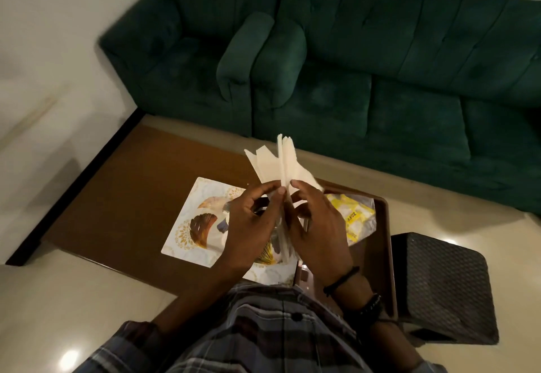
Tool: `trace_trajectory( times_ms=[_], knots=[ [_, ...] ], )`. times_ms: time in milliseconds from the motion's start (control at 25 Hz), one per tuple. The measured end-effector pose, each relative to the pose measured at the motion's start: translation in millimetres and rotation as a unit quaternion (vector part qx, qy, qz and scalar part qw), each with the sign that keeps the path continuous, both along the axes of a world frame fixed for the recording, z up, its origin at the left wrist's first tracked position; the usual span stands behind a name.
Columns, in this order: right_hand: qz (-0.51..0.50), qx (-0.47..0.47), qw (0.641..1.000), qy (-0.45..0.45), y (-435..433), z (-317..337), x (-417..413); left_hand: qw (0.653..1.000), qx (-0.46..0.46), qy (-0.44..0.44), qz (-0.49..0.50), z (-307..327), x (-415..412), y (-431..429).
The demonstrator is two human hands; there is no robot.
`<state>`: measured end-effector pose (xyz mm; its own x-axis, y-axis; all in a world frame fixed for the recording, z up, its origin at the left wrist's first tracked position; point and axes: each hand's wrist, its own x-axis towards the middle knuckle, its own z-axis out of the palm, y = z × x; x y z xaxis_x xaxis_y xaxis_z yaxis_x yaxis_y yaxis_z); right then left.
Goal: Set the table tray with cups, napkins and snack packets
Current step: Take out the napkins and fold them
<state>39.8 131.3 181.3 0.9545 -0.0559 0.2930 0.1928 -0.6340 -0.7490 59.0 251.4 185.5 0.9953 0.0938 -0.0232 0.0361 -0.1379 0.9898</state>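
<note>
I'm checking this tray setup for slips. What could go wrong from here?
The napkins are fanned loosely between both hands, so some may slide out onto the table. The hands also hide most of the tray, so setting the napkins down blind could push the packets.

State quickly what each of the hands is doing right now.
Left hand: closed on the napkins.
Right hand: closed on the same napkins.

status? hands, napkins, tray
Left hand and right hand both pinching napkins, fanned upright above the table. Tray holds yellow packets. No cups visible. Nothing blocking.
</note>
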Motion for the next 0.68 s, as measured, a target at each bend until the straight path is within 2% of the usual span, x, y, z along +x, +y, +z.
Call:
trace_trajectory(
  times_ms=[200, 360, 560, 680],
  knots=[
    [0.012, 0.091, 0.995, 0.029, -3.8, -0.4, 1.4, 1.000, -0.007, -0.004, -0.011, -1.0, -1.1, 3.3],
    [0.008, 0.176, 0.979, 0.103, -6.1, -1.3, 1.9, 1.000, -0.011, 0.022, 0.016, -4.7, -0.4, 4.4],
    [0.008, 0.179, 0.977, 0.119, -3.9, -2.5, 0.0, 0.999, -0.008, 0.038, -0.019, -5.9, -1.5, 2.9],
    [-0.057, 0.184, 0.976, 0.100, -9.6, -2.9, 2.1, 0.998, -0.058, 0.011, 0.004, -9.1, -1.6, 6.9]
  ],
)
